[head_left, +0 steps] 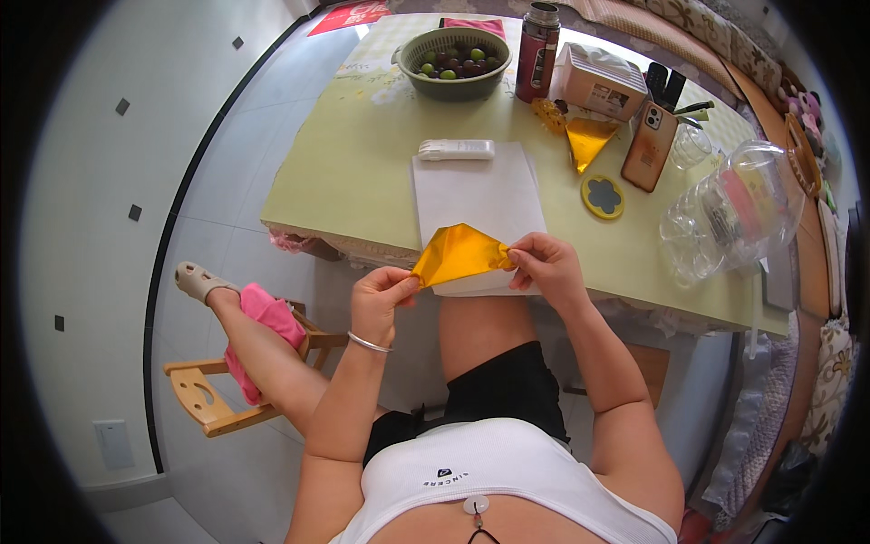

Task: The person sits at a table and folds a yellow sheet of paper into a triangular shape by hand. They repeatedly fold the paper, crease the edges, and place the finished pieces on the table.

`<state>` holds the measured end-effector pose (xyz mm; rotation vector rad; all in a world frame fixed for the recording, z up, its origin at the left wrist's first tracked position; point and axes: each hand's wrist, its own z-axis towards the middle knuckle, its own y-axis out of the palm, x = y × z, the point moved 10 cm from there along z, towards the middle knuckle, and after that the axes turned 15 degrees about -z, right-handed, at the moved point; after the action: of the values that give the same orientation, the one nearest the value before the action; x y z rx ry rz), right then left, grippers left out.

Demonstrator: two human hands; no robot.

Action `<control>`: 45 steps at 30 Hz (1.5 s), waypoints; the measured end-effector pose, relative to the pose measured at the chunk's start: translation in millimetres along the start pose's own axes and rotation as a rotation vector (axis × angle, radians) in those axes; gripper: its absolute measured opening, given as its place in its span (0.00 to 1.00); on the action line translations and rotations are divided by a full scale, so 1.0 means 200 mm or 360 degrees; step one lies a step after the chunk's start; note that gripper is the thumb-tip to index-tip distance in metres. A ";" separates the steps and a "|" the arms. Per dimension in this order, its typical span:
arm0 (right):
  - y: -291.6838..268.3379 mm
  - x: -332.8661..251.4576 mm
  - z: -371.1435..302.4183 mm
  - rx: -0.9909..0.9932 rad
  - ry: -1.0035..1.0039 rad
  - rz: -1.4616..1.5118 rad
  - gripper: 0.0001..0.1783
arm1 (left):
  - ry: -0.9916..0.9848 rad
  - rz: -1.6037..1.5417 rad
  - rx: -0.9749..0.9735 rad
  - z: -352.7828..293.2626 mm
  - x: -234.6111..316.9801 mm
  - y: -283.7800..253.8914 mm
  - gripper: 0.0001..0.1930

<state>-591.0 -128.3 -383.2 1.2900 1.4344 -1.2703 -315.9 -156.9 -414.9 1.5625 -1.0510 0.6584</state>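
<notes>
A folded sheet of shiny gold paper (pixel 460 254) is stretched between my two hands, over the table's near edge. Its left corner is pinched by my left hand (pixel 388 292), thumb on top. At the other end my right hand (pixel 544 263) grips a crumpled, twisted corner between thumb and fingers. Beneath and behind the gold paper lies white paper (pixel 476 195), partly hidden by it. A white capped tool (pixel 456 150), perhaps a glue or correction tape, rests across the white paper's far edge. Another gold folded piece (pixel 591 140) lies farther right on the table.
On the table (pixel 344 172) stand a basket of grapes (pixel 453 86), a thermos (pixel 538 54), a tissue box (pixel 603 82), a phone (pixel 649 145), a yellow-rimmed round item (pixel 603 197) and a large clear plastic bottle (pixel 734 213). A wooden stool (pixel 204 394) is at lower left.
</notes>
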 end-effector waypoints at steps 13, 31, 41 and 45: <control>-0.17 -0.08 0.03 0.0113 -0.0102 -0.0124 0.04 | -0.0063 0.0321 -0.0339 0.04 0.00 0.23 0.03; -0.45 0.00 0.20 0.0454 -0.0054 0.0359 0.07 | -0.0254 0.0208 -0.0395 0.10 -0.18 0.73 0.15; -1.19 -0.13 0.59 0.1448 -0.0174 -0.1469 0.22 | -0.0039 0.0362 -0.0322 0.00 -0.11 0.44 0.08; -1.14 -0.10 0.68 0.1378 -0.0027 -0.1537 0.23 | -0.0006 0.0375 -0.0301 -0.01 -0.11 0.36 0.08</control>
<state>-820.7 -259.5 -351.0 1.0476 1.6068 -2.7512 -389.7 -150.0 -399.5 1.2890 -1.2747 0.6930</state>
